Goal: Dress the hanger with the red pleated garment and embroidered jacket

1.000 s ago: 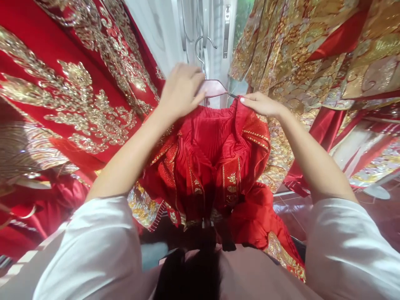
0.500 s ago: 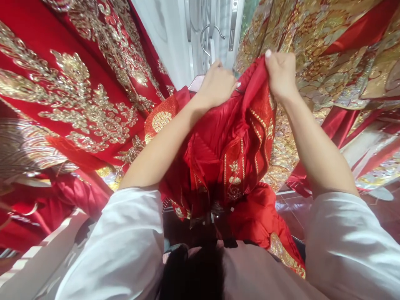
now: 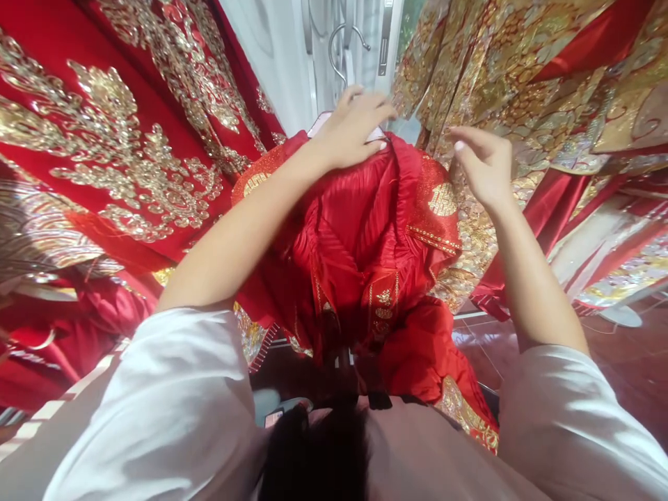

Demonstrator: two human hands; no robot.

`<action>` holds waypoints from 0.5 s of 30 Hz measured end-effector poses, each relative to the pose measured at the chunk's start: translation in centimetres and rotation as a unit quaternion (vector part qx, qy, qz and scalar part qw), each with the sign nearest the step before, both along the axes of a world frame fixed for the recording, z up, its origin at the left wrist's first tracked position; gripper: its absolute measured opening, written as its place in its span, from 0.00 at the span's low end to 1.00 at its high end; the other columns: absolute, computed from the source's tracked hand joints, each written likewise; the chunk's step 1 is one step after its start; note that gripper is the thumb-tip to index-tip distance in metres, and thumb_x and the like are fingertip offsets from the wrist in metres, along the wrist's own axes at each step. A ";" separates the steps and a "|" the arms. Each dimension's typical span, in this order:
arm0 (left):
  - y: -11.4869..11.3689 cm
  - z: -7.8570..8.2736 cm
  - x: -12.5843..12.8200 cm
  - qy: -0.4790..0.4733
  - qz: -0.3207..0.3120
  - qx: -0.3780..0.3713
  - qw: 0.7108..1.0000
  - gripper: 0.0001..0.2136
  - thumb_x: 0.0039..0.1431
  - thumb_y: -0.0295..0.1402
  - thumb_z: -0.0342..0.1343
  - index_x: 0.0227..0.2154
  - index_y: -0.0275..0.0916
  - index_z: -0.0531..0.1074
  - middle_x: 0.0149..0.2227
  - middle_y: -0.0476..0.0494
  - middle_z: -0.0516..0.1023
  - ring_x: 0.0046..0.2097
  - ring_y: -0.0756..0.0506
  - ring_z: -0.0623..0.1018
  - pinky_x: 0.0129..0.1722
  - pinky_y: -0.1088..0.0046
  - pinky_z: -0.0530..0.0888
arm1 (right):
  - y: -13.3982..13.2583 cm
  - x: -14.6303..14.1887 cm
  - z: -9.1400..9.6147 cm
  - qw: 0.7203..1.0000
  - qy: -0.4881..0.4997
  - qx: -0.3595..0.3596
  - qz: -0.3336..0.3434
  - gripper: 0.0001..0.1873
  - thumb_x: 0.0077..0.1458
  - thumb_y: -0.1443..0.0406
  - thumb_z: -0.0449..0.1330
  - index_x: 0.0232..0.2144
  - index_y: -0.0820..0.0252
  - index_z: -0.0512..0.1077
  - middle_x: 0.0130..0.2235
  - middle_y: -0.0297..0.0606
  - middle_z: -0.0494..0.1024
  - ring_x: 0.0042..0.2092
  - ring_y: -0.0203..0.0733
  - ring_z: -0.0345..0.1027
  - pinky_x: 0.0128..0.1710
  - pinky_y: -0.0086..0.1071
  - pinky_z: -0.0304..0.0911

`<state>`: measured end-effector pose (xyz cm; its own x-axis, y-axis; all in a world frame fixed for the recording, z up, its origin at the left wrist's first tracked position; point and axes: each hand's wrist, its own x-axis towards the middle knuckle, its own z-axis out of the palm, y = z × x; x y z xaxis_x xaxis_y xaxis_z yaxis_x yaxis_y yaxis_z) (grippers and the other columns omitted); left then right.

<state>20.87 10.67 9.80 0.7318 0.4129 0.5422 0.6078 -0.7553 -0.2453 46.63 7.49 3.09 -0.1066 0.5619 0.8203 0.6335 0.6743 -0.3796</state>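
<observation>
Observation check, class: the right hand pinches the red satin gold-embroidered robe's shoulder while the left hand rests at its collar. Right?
No: the head view shows the right hand open, off the red satin robe; the left hand rests at its collar.

From where I stand, the red satin robe with gold-thread trim (image 3: 360, 229) is glossy and smooth, its lining finely ribbed. The thin bare-metal hanger hook (image 3: 332, 44) shines. The hanging red cloth gown crusted with gold sequin embroidery (image 3: 104, 160) glitters and looks rough. The gold brocade gown (image 3: 522, 76) has a metallic sheen. The white cloth sleeve (image 3: 172, 396) looks matt, and the dark red floor tiles (image 3: 626, 362) look polished.
</observation>
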 end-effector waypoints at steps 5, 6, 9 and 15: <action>-2.3 -1.1 -4.1 -0.167 0.082 0.040 0.982 0.26 0.58 0.42 0.47 0.59 0.44 0.60 0.61 0.51 0.62 0.60 0.38 0.59 0.60 0.57 0.55 | 0.7 -0.1 -1.5 0.994 -0.057 -0.097 -0.012 0.33 0.56 0.41 0.48 0.48 0.57 0.74 0.49 0.42 0.77 0.51 0.51 0.69 0.53 0.43 0.62; -2.8 -1.5 -5.3 -0.198 0.111 0.043 0.973 0.26 0.60 0.43 0.46 0.59 0.41 0.60 0.60 0.50 0.62 0.59 0.39 0.59 0.59 0.58 0.57 | 0.6 -0.4 -2.0 0.993 -0.055 -0.100 -0.022 0.34 0.57 0.41 0.45 0.47 0.56 0.74 0.48 0.41 0.77 0.51 0.51 0.69 0.53 0.42 0.62; -3.9 -2.3 -9.1 -0.244 0.157 -0.007 0.957 0.24 0.63 0.46 0.41 0.51 0.35 0.69 0.53 0.49 0.71 0.51 0.42 0.65 0.55 0.60 0.61 | 0.6 -1.3 -2.6 0.992 -0.046 -0.089 -0.076 0.36 0.59 0.41 0.39 0.41 0.58 0.76 0.41 0.44 0.79 0.48 0.52 0.71 0.52 0.42 0.62; -4.1 -2.9 -13.6 -0.218 0.125 -0.160 0.955 0.29 0.58 0.57 0.45 0.49 0.39 0.71 0.47 0.52 0.76 0.42 0.46 0.70 0.47 0.66 0.66 | 2.4 -3.4 0.9 0.986 -0.136 -0.093 0.006 0.32 0.56 0.41 0.48 0.38 0.60 0.75 0.37 0.44 0.79 0.49 0.55 0.68 0.52 0.43 0.59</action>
